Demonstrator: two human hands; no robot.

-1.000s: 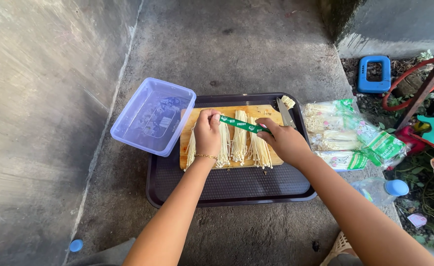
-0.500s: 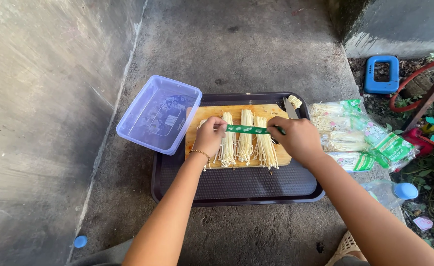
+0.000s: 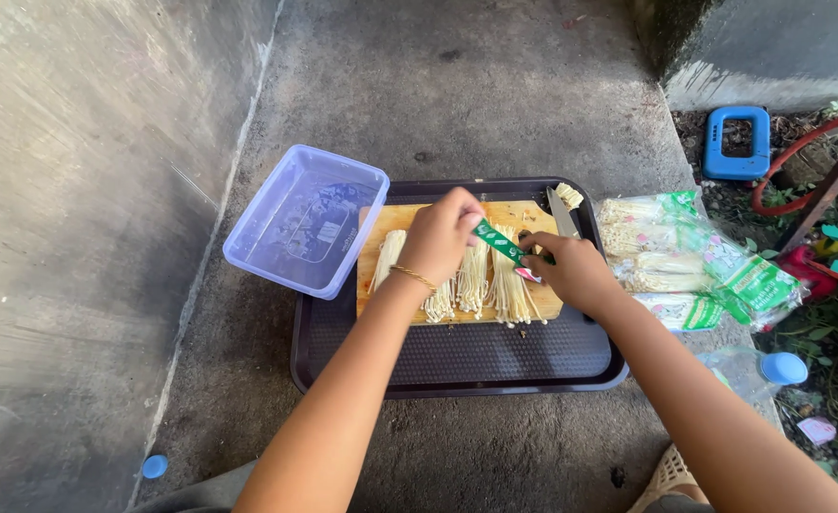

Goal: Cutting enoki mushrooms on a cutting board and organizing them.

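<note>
Both my hands hold one thin green strip [image 3: 498, 241] above a wooden cutting board [image 3: 395, 219]. My left hand [image 3: 441, 237] pinches its upper left end. My right hand [image 3: 563, 268] pinches its lower right end. Under the strip lie several bundles of pale enoki mushrooms [image 3: 479, 278], laid lengthwise on the board. The board rests on a dark tray [image 3: 457, 356]. A knife [image 3: 561, 212] lies at the board's right edge beside a cut mushroom base [image 3: 570, 196].
An empty clear plastic container [image 3: 307, 219] leans on the tray's left corner. Packs of enoki mushrooms in green and clear wrappers [image 3: 695, 260] lie right of the tray. A plastic bottle with a blue cap [image 3: 766, 369] lies nearby. The concrete ground meets a wall on the left.
My left hand moved right toward my right hand, over the middle bundles. The green strip went from stretched flat across the mushrooms to shorter and slanted.
</note>
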